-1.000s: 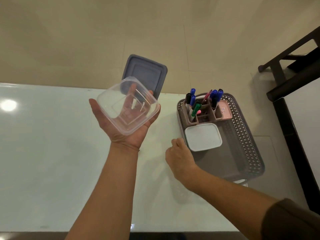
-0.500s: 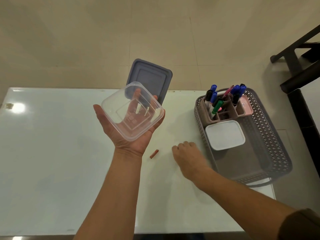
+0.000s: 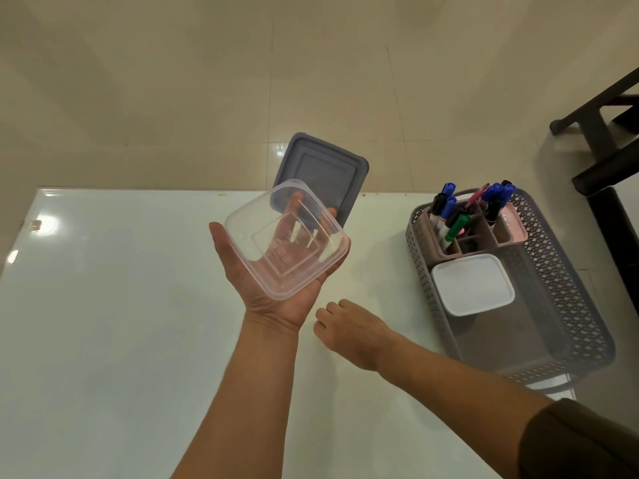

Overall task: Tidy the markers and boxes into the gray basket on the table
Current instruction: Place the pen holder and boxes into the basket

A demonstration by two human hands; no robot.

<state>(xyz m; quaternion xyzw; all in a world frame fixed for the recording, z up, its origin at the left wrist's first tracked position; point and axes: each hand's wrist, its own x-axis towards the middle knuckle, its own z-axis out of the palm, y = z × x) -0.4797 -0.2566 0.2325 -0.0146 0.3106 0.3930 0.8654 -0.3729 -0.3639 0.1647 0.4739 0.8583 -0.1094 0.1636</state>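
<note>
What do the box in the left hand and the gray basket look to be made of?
The box looks like thin clear plastic, glossy: the fingers show through its floor. The gray basket looks like molded matte plastic, its walls pierced with a lattice of holes. Both likely light and rigid.

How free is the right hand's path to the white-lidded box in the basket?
Probably free, yes. The right hand rests on bare table beside the gray basket, and the white-lidded box sits uncovered near that wall, with nothing above it.
</note>
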